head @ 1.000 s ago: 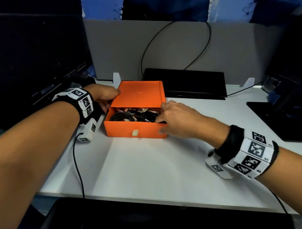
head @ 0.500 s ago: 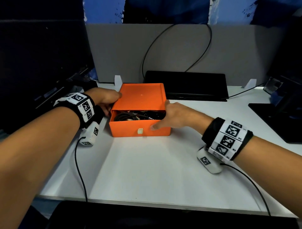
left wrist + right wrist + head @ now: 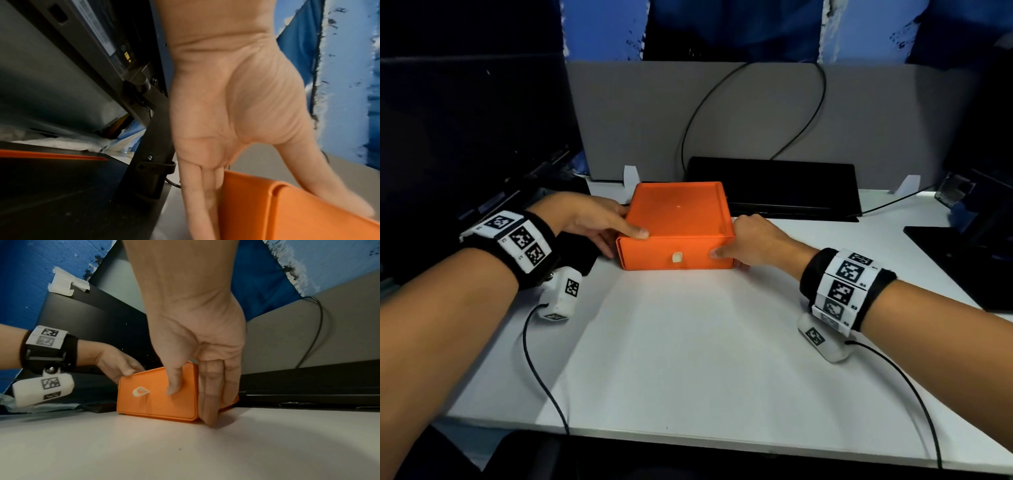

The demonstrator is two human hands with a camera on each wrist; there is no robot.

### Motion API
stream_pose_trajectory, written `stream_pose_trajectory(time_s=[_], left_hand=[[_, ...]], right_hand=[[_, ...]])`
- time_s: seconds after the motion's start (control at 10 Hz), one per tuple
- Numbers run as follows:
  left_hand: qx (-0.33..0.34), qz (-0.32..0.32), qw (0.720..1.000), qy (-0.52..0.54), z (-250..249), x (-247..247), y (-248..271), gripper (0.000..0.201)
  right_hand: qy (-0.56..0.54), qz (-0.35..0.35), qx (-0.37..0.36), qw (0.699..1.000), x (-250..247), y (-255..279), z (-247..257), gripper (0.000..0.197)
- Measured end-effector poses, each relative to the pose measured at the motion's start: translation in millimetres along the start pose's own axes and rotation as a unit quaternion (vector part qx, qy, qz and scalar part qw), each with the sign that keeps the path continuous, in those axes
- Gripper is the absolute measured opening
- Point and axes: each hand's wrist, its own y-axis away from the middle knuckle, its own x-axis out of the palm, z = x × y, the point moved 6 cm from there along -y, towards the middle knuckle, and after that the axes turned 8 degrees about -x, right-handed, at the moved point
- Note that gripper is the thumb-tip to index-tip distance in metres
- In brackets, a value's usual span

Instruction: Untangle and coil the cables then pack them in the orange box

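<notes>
Orange box [image 3: 678, 219] sits shut on the desk [image 3: 688, 342]. Left hand [image 3: 585, 219] has straight fingers pressing its left side, thumb on top; right hand [image 3: 760, 240] presses its right side, thumb on front.

Square orange plastic box [image 3: 678, 212] is now closed: its drawer, well out 1.0 s ago and less so 0.5 s ago, sits flush, and the front face with the small white pull tab [image 3: 677, 257] meets the shell. The dark cables that showed in the opening are out of sight. Right hand [image 3: 760, 240] went from reaching over the drawer's front corner to right thumb [image 3: 174, 386] on the front face, fingers straight down the right side. Left hand [image 3: 589, 219] slid forward along the left side; left thumb [image 3: 638, 233] is now on the top front-left corner.
</notes>
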Motion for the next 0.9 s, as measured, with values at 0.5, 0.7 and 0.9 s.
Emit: stream_pose_trajectory(time_s=[0.5, 0.7, 0.9], left_hand=[[0.062, -0.021, 0.998, 0.01, -1.5, 10.6, -1.2, 0.086], [0.016, -0.052, 0.997, -0.06, -7.1, 10.6, 11.3, 0.086], [0.053, -0.282, 0.906, -0.312, -53.7, 17.3, 69.2, 0.092]], right_hand=[[-0.059, 0.027, -0.009, 0.998, 1.6, -2.4, -3.2, 0.039], [-0.078, 0.066, -0.025, 0.994, -5.9, 9.5, 0.4, 0.03], [0.027, -0.018, -0.016, 0.999, -57.0, 44.9, -3.6, 0.057]])
